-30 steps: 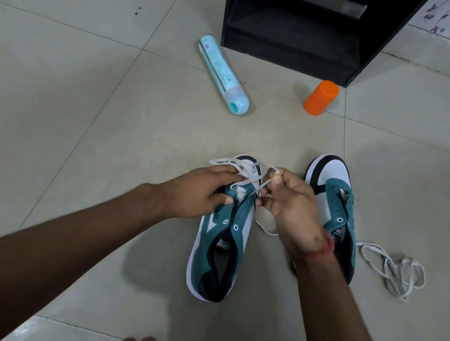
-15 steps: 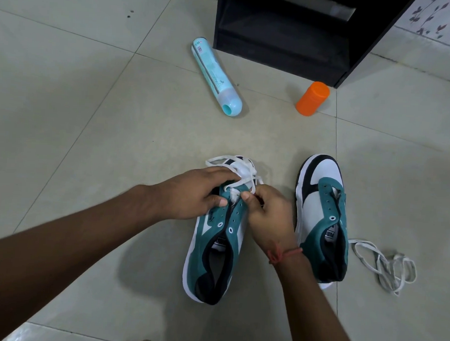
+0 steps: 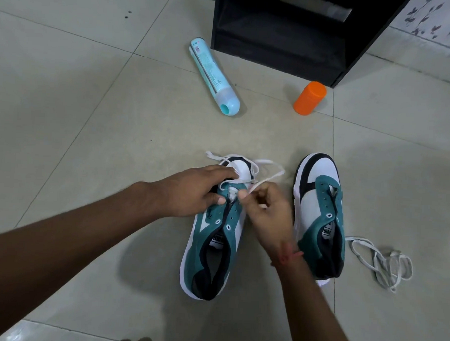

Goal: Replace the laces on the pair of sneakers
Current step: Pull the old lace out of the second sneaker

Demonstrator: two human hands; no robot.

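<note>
My right hand (image 3: 266, 213) pinches a white lace (image 3: 266, 178) between thumb and fingers (image 3: 243, 195), just above the eyelets of the left sneaker (image 3: 216, 237). My left hand (image 3: 192, 192) lies closed over that sneaker's front, thumb pressed on the green upper, fingers touching the white toe. The lace loops past my fingertips across the toe. Just right of my right hand stands the second sneaker (image 3: 320, 213), unlaced. Beyond it a loose lace (image 3: 379, 262) lies tangled on the floor (image 3: 92, 113). Farther ahead: a blue tube (image 3: 214, 75) on its side, an orange bottle (image 3: 309, 98), a black cabinet (image 3: 289, 31).
</note>
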